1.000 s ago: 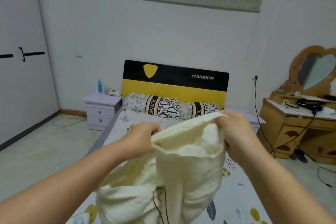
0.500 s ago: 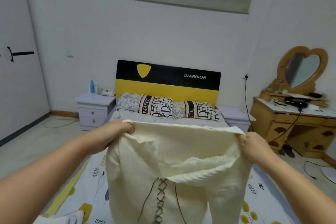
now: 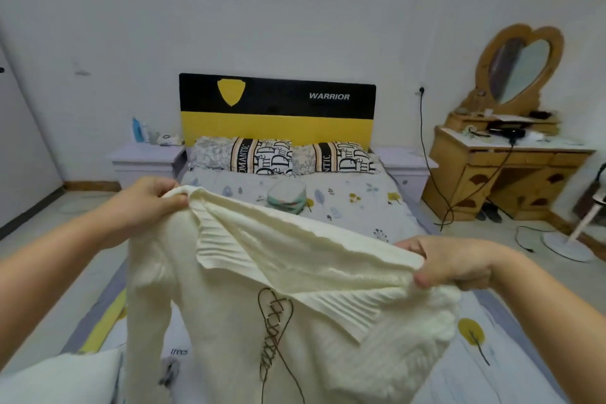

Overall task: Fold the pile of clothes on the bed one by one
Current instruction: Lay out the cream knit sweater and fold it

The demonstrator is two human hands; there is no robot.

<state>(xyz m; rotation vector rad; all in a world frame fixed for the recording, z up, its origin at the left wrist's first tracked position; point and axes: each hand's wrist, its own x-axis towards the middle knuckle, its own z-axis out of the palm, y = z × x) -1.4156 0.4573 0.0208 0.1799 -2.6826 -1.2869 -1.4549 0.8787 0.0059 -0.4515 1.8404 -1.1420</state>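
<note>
Both hands are wide apart. The left hand [image 3: 149,198] and right hand [image 3: 454,267] each pinch a top corner of the cream sweater [image 3: 278,305], held up over the bed [image 3: 360,207]. It hangs crooked, so it may land bunched up or slip.

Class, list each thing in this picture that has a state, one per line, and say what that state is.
Sweater: cream, unfolded, held up above the bed by its top edge.
Left hand: grips the sweater's top corner.
Right hand: grips the opposite top corner.
Folded clothes: stacked on the bed near the pillows.
Pillows: lying against the headboard.
Cable: plugged into the wall socket.
</note>
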